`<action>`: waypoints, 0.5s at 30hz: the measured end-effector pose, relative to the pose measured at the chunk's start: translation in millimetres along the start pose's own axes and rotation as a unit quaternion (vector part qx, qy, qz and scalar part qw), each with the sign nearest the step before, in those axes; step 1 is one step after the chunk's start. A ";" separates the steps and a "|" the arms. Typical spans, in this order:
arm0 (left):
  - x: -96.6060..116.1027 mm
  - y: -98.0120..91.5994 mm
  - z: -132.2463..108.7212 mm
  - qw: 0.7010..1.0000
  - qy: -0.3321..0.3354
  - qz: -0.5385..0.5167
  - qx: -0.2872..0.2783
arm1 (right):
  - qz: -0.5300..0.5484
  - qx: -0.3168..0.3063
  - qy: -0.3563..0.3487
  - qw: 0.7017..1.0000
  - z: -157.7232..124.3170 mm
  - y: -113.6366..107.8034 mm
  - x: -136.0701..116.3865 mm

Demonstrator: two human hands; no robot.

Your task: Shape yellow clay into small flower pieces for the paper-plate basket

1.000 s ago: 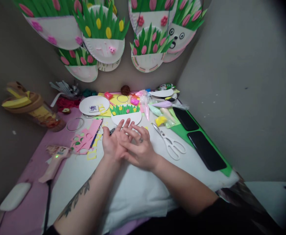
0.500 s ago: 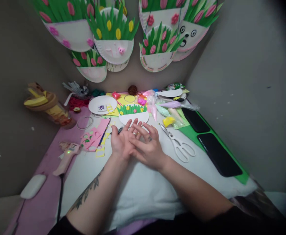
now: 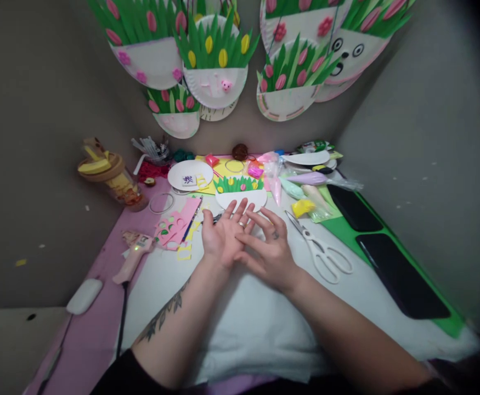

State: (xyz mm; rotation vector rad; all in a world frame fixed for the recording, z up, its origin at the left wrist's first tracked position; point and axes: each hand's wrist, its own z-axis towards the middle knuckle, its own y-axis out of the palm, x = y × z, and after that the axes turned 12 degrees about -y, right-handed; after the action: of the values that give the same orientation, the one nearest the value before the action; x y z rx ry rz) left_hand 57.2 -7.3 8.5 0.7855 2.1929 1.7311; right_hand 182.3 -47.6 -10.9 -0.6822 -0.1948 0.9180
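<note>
My left hand [image 3: 225, 236] is palm up over the white cloth [image 3: 260, 318], its fingers spread and nothing lying on the palm. The fingers of my right hand [image 3: 270, 249] reach over it, spread apart with nothing visible between them, and the fingertips are close to or touching the left palm and fingers. Just beyond the fingertips lies a half-round white plate piece [image 3: 242, 198] with green paper grass and small yellow and pink flowers. White-handled scissors [image 3: 322, 252] rest to the right of my right hand.
A pink glue gun [image 3: 135, 258] and pink paper scraps [image 3: 178, 219] lie left. Two black phones [image 3: 404, 274] rest on green paper at right. Clay bags [image 3: 303, 207] and a white plate [image 3: 190, 174] sit behind. Decorated plates [image 3: 217, 88] hang on the wall; a drink cup [image 3: 120, 181] stands back left.
The view has shifted, so the table and wall items appear farther right. My right fingers have lifted and spread slightly from my left palm, which stays open.
</note>
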 end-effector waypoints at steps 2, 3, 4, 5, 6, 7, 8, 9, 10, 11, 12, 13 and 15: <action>0.2 0.2 -0.3 1.000 -0.001 -0.005 0.007 | 0.014 0.007 0.011 1.000 -0.6 0.6 0.0; 0.3 0.5 -0.5 1.000 -0.003 -0.005 0.012 | 0.022 0.009 0.019 1.000 -1.0 1.1 0.3; 0.4 0.9 -0.7 1.000 -0.005 -0.005 0.015 | 0.029 0.010 0.026 0.999 -1.5 1.6 0.7; 0.4 1.3 -0.9 1.000 -0.006 -0.004 0.015 | 0.036 0.011 0.032 0.999 -2.1 2.2 1.4; 0.5 1.8 -1.1 1.000 -0.007 -0.004 0.015 | 0.042 0.011 0.037 0.998 -2.6 2.9 2.1; 0.5 2.4 -1.5 1.000 -0.008 -0.005 0.015 | 0.047 0.010 0.042 0.998 -3.0 3.5 3.0; 0.6 3.0 -1.9 1.000 -0.007 -0.006 0.015 | 0.052 0.009 0.047 0.998 -3.3 4.0 3.7; 0.6 3.6 -2.3 1.000 -0.006 -0.007 0.017 | 0.058 0.008 0.051 0.997 -3.4 4.4 4.4; 0.6 4.3 -2.9 1.000 -0.005 -0.007 0.019 | 0.064 0.009 0.054 0.996 -3.3 4.5 4.8; 0.5 5.0 -3.4 1.000 -0.004 -0.007 0.022 | 0.070 0.010 0.056 0.996 -3.1 4.5 5.0; 0.4 5.7 -4.0 1.000 -0.004 -0.005 0.024 | 0.075 0.011 0.057 0.996 -2.7 4.3 4.8; 0.4 6.2 -4.6 1.000 -0.003 -0.002 0.026 | 0.078 0.014 0.056 0.995 -2.3 3.9 4.4; 0.3 6.7 -5.4 1.000 -0.003 0.004 0.026 | 0.077 0.021 0.051 0.996 -1.6 3.0 2.9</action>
State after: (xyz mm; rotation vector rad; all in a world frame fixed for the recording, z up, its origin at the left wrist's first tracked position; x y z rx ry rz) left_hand 56.0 -10.6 16.4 0.8110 2.2416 1.6804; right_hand 182.8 -44.7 -14.4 -0.7098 -0.0328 1.0294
